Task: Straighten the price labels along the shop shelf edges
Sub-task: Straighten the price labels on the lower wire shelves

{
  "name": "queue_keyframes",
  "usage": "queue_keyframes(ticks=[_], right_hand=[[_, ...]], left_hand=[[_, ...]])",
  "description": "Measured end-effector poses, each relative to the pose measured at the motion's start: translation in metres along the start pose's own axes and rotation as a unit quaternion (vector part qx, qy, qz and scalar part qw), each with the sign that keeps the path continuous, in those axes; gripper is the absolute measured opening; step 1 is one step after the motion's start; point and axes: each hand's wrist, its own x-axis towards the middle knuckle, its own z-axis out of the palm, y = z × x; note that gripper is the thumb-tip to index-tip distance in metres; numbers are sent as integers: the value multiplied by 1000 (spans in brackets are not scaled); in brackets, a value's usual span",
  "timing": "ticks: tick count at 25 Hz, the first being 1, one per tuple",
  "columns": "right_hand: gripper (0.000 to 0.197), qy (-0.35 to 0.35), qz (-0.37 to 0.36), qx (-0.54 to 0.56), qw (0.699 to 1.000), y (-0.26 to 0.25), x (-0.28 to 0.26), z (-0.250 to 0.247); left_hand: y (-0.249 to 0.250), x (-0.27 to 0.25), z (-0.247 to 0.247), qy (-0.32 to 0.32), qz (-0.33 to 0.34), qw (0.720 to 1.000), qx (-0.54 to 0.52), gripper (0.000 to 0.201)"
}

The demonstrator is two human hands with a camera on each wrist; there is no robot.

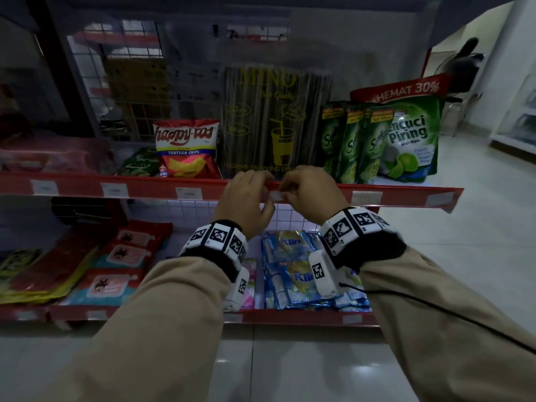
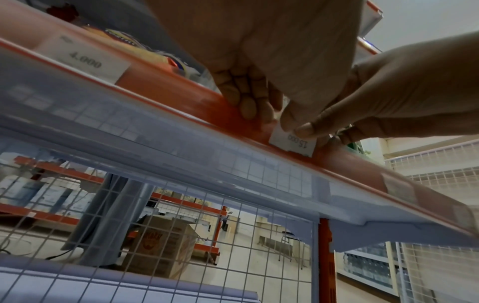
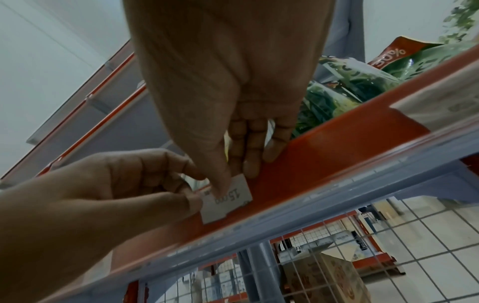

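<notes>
A white price label [image 1: 277,195] printed 15.000 sits slightly askew on the red shelf edge rail [image 1: 145,188], between my two hands. My left hand [image 1: 261,192] holds its left end: the thumb presses the label [image 2: 293,144] and the fingers [image 2: 246,102] curl over the rail's top. My right hand [image 1: 290,189] pinches the right part, with its thumb on the label [image 3: 233,203] face and its fingers [image 3: 250,160] hooked behind the rail [image 3: 324,155]. Both hands hide the label's middle in the head view.
More labels sit along the same rail, to the left [image 1: 188,193] and to the right [image 1: 366,197]; the far-right one [image 1: 441,198] looks tilted. Above the rail stand a chips bag [image 1: 185,146], a straw pack [image 1: 275,120] and green pouches [image 1: 356,140]. Blue sachets [image 1: 290,265] lie on the shelf below.
</notes>
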Motion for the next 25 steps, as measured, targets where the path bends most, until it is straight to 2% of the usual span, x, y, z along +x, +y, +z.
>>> queue_keyframes(ticks=[3, 6, 12, 16, 18, 22, 25], right_hand=[[5, 24, 40, 86, 995, 2, 4, -3], [3, 80, 75, 188, 976, 6, 1, -2], [9, 162, 116, 402, 894, 1, -5, 6], [18, 141, 134, 515, 835, -7, -7, 10], [19, 132, 128, 516, 837, -8, -8, 13], [18, 125, 79, 437, 887, -2, -9, 9], [8, 103, 51, 369, 922, 5, -7, -1]], left_hand=[[-3, 0, 0, 8, -2, 1000, -27, 40], [-3, 0, 3, 30, -14, 998, -58, 38], [-3, 4, 7, 49, -28, 993, -104, 34], [-1, 2, 9, 75, -30, 989, -120, 29], [-1, 3, 10, 75, -37, 989, -118, 25], [-2, 6, 10, 68, -40, 991, -111, 17], [-4, 6, 9, 65, -53, 986, -146, 14]])
